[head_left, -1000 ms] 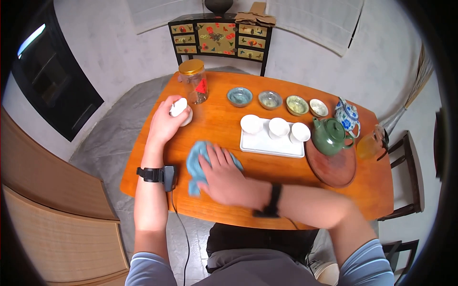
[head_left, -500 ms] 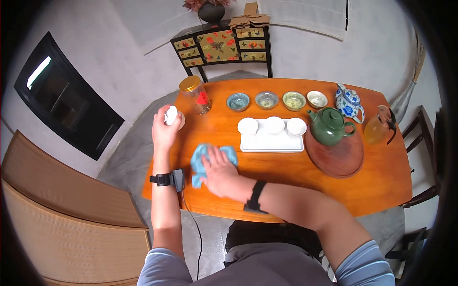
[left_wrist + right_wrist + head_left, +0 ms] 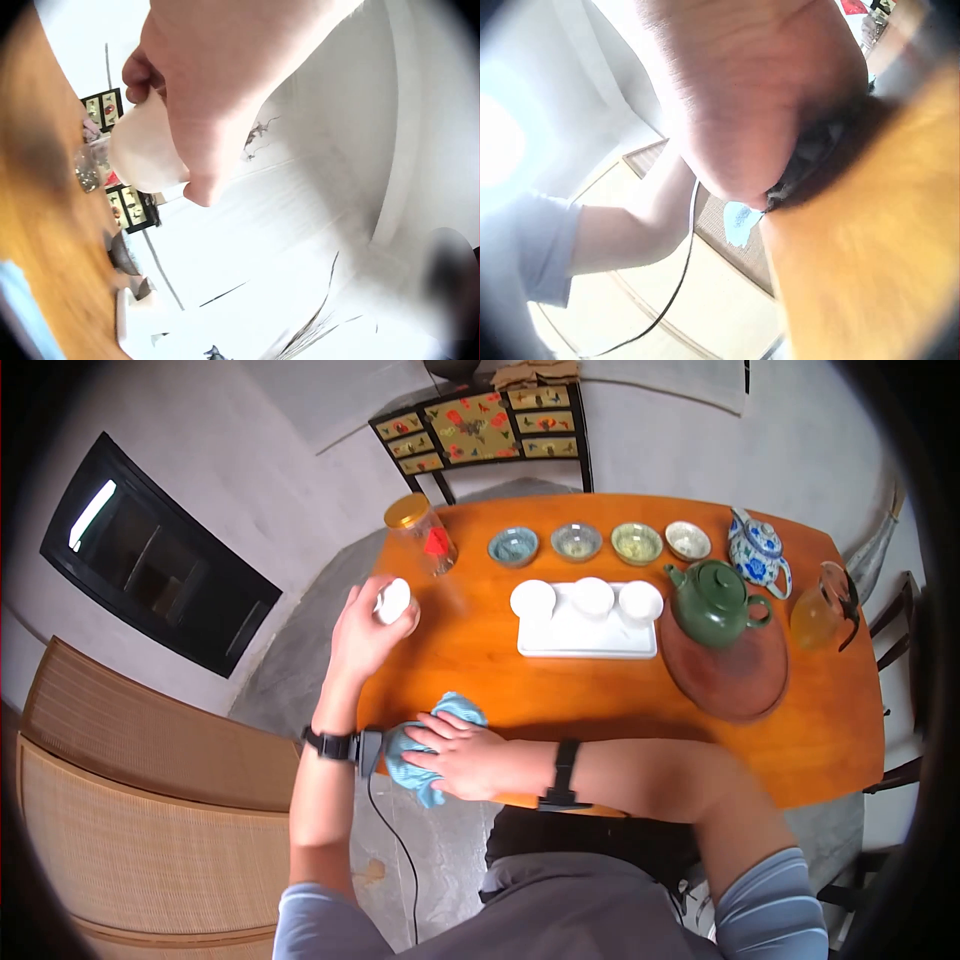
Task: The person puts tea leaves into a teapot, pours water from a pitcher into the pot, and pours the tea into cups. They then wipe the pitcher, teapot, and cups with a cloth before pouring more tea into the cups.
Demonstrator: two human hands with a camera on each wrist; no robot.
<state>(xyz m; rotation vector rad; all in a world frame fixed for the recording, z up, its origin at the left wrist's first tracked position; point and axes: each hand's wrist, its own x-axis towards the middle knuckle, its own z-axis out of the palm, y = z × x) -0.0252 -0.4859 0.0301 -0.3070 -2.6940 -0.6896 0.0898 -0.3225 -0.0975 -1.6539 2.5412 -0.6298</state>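
Observation:
My left hand (image 3: 360,640) grips a white cup (image 3: 393,601) above the table's left side. In the left wrist view, the thumb and curled fingers go round the cup's pale body (image 3: 144,150). My right hand (image 3: 470,762) lies flat with straight, spread fingers on a light blue cloth (image 3: 460,707) at the near left edge. Part of that cloth hangs past the edge; the palm hides its middle. In the right wrist view the palm (image 3: 750,97) covers most of the cloth, and a blue corner (image 3: 740,223) sticks out.
A gold-lidded jar (image 3: 437,550) stands beyond my left hand. Several small bowls (image 3: 577,542) line the back. A white tray (image 3: 588,648) bears three white cups. To the right are a green teapot (image 3: 712,605) on a round board (image 3: 730,690), a blue-and-white teapot (image 3: 757,558) and a glass pitcher (image 3: 815,615).
My right hand has drawn the blue cloth toward me and left, from the tabletop to the near edge. My left hand keeps hold of the white cup. The head view has shifted.

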